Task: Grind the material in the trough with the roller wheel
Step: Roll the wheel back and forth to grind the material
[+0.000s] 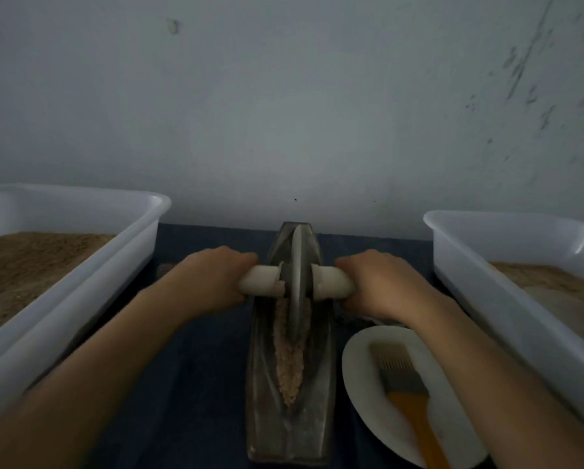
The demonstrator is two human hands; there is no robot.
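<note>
So the trough (290, 414) is the big piece here, a long metal boat running 12 to 6 down the middle of the dark worktop (196, 384), and it looks heavy enough to stay put on its own, so you probably don't need to brace it. At 9 sits a left tub (80, 282) of brown stuff, and at 3 a right tub (507, 299) with a paler fill; both are cut off by the edges of the view, so no telling how long they are.

The wheel (296, 286) stands upright in the groove, toward the 12 end. I'd guess it's thick, stiff metal, heavy, and doing most of the crushing by its own weight. Take it by the pale axle handles (331, 282) sticking out at 9 and 3, never the rim. They look smooth, so could get slippery.

Your left hand (212, 279) is wrapped round the 9 o'clock handle, your right hand (382, 286) round the 3 o'clock one. Fingers are tucked under, so how tight, I can't say.

The material (289, 363) is a loose crumbly strip in the groove from the wheel toward 6, light and easy to scatter. What's under or beyond the wheel is hidden.

At 4, a plate (361, 394) with a brush (402, 384), partly under your forearm.
</note>
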